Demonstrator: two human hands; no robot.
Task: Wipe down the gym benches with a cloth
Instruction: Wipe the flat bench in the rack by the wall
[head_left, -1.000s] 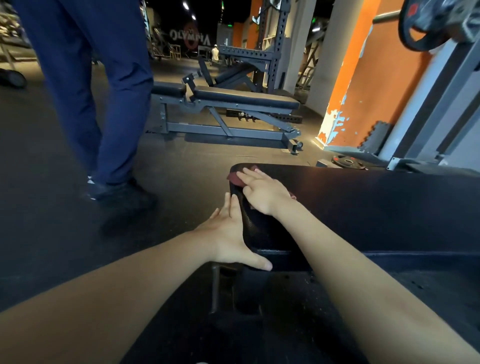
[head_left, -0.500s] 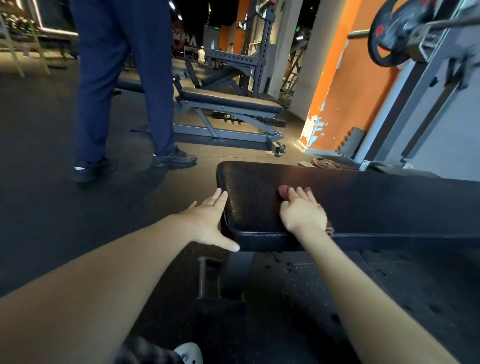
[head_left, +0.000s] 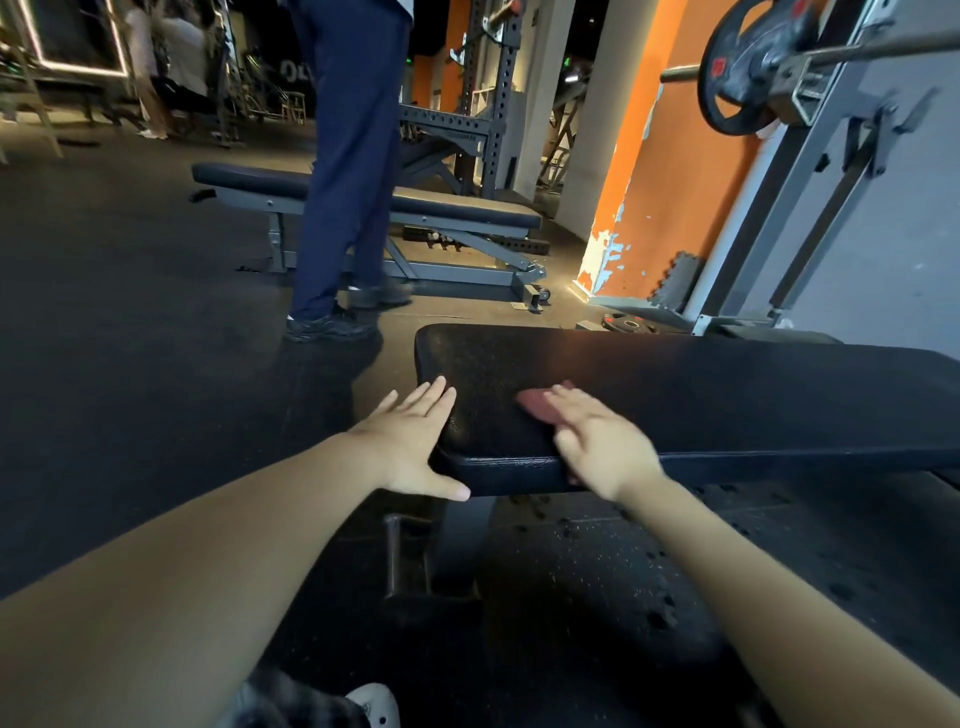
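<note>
Lying flat, a small reddish cloth (head_left: 537, 406) sits on the black, pebbled vinyl pad of the bench (head_left: 727, 395), near its front-left corner. It shows from under the right hand (head_left: 602, 447), whose straight, unclenched fingers (head_left: 571, 404) press it down. The left hand (head_left: 410, 441) rests outspread against the bench's rounded left end, thumb along the front edge, grasping nothing. Speckled rubber floor (head_left: 597, 571) lies beneath.
</note>
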